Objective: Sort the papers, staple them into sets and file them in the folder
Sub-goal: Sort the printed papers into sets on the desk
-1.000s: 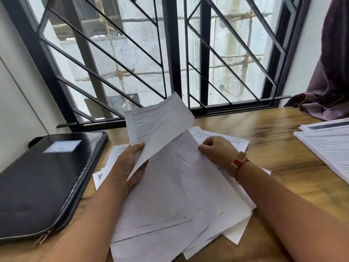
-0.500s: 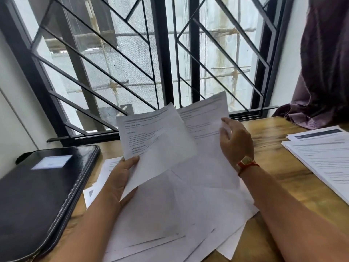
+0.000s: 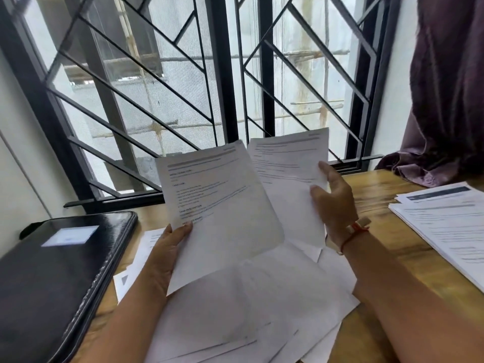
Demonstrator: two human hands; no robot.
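Observation:
My left hand [image 3: 167, 247] holds a printed sheet [image 3: 222, 205] upright by its lower left edge, thumb on the front. Beside it, my right hand [image 3: 332, 203] holds a second printed sheet [image 3: 290, 166] by its right edge, raised in front of the window. Under both hands a loose heap of white papers [image 3: 262, 310] lies spread on the wooden table [image 3: 379, 187], most of them blank side up. A black zipped folder [image 3: 57, 271] lies closed at the left. No stapler is in view.
A neat stack of printed pages [image 3: 445, 226] sits at the table's right edge. A barred window [image 3: 227, 87] runs along the back, and a dark purple curtain [image 3: 450, 100] hangs at the right. A pale wall [image 3: 15, 166] bounds the left.
My right hand has lifted a second sheet from the heap and raised it next to the first. The left sheet has tipped more upright. The camera has tilted up.

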